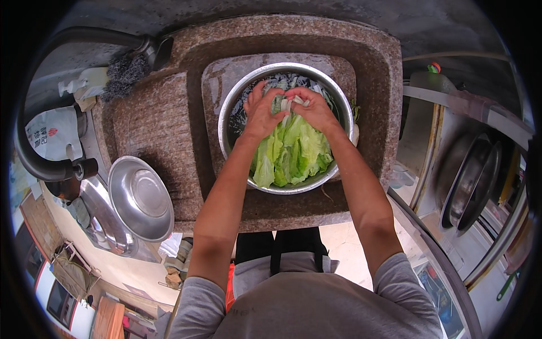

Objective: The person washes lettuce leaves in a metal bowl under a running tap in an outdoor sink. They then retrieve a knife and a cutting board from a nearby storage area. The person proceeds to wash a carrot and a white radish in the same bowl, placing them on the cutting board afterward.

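Note:
A round metal basin (286,190) stands in the stone sink, with water showing in its upper part. Green lettuce leaves (292,152) lie across its near half, their pale stem ends pointing away from me. My left hand (263,111) grips the stem ends from the left, fingers curled over them. From the right, my right hand (311,106) pinches pale stems between thumb and fingers. The two hands almost touch above the water. The leaves hide part of the basin's floor.
The granite sink (387,127) has a ribbed ledge (152,127) at left. An empty metal bowl (148,190) leans near that ledge. A dark faucet (25,127) curves at far left, by a scouring pad (125,76). Metal pans (465,186) stand on the right. A pale root vegetable (355,134) lies beside the basin.

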`<state>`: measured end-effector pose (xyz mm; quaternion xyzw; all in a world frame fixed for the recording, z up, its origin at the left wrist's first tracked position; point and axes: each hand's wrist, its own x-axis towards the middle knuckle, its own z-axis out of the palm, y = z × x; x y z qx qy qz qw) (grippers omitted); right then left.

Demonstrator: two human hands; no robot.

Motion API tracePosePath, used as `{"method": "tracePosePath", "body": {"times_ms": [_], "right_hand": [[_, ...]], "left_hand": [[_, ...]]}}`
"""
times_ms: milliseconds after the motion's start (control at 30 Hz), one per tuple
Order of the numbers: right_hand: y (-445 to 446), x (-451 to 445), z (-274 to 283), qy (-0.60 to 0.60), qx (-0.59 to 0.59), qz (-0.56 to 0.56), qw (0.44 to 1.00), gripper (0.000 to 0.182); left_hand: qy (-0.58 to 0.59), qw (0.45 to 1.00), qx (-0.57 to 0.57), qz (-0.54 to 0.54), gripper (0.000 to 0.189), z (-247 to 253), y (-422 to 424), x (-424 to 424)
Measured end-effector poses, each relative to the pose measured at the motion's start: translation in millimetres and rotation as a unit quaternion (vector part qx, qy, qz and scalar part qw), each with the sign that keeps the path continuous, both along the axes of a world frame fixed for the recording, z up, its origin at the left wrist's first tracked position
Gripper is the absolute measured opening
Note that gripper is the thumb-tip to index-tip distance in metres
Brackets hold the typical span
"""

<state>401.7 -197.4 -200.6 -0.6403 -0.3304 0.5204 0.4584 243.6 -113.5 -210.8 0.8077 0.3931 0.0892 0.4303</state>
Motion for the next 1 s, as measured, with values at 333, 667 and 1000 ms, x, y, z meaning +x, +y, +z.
{"method": "tracePosePath", "body": {"times_ms": [333, 667, 1000], "right_hand": [[2.3, -10.2, -1.8, -0.062, -0.021, 0.000, 0.998, 0.011], [3.1, -13.9, -17.1, -0.132, -0.032, -0.005, 0.991, 0.010], [0.4, -6.7, -21.1, -0.024, -0.047, 0.000, 0.999, 0.014]], "left_hand": [[-0.057, 0.996, -0.050, -0.044, 0.021, -19.8, 12.3, -3.0], [-0.002, 0.996, -0.051, -0.067, 0.020, -12.6, 9.9, 0.0], [0.013, 0.997, -0.038, -0.059, 0.026, -14.0, 4.5, 2.8]]}}
